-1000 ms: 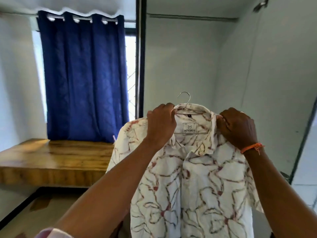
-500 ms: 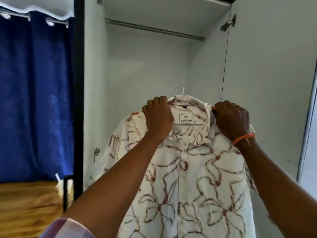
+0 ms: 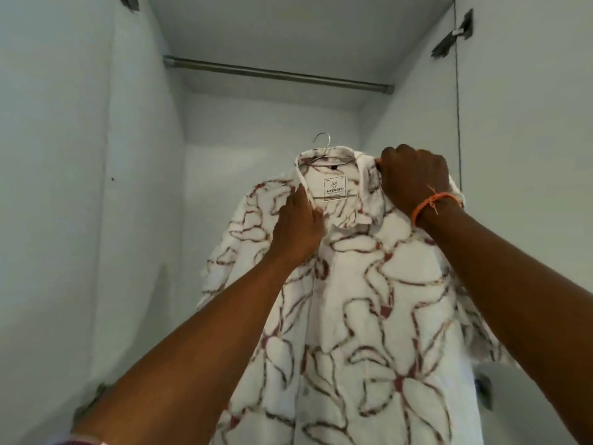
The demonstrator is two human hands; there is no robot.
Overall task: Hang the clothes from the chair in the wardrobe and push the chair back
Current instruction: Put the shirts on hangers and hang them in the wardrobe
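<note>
Both hands, left [image 3: 296, 228] and right [image 3: 414, 178], grip a crinkled floral shirt [image 3: 353, 316] (wire hanger [image 3: 322, 146]) below a steel rail [image 3: 276, 73].

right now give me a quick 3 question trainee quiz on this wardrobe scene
1. True or false: the hanger hook is already over the rail.
2. Which hand wears the orange wrist band? A) left B) right
3. Fill in: the left hand touches the shirt at its ____.

Key: 1. False, the hook sits below the rail, apart from it. 2. B, the right hand, which has a grip on the shirt's shoulder. 3. Collar.
</note>
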